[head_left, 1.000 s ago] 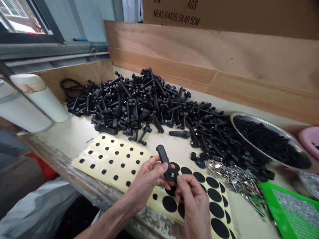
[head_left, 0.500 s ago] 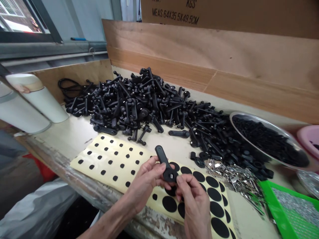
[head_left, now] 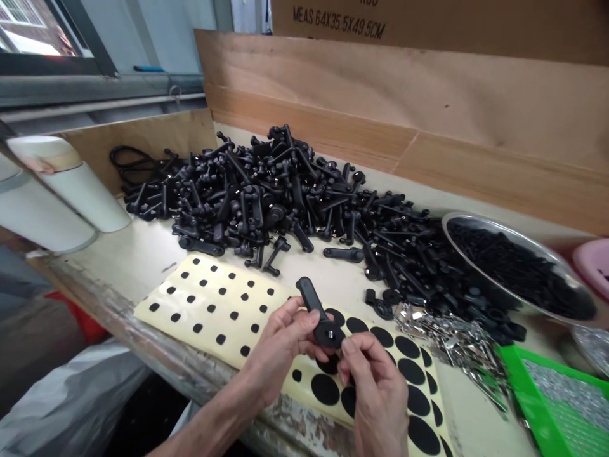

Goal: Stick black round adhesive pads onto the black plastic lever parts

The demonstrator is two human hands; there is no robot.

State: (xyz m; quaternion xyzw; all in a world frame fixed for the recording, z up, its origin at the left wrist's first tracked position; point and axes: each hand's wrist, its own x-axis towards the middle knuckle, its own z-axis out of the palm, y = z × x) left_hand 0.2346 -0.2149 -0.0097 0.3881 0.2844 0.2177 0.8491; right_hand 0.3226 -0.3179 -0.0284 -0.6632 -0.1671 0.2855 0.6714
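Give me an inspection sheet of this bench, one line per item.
Surface: pale workbench, worn front edge.
Job's things: left hand grips a black handle; right hand close to its round end, contact unclear.
Clutter: heap of black handles, steel bowl of black parts, silver clips, green tray, dotted sticker sheet.
Grippers: nothing seen; bare hands only.
Cables: black cord coiled at the heap's far left.
Surroundings: cardboard backing, white cylinders, pink tub.

Narrow benchtop strip (head_left: 295,270) between adhesive sheet (head_left: 204,304) and handle heap (head_left: 247,203)
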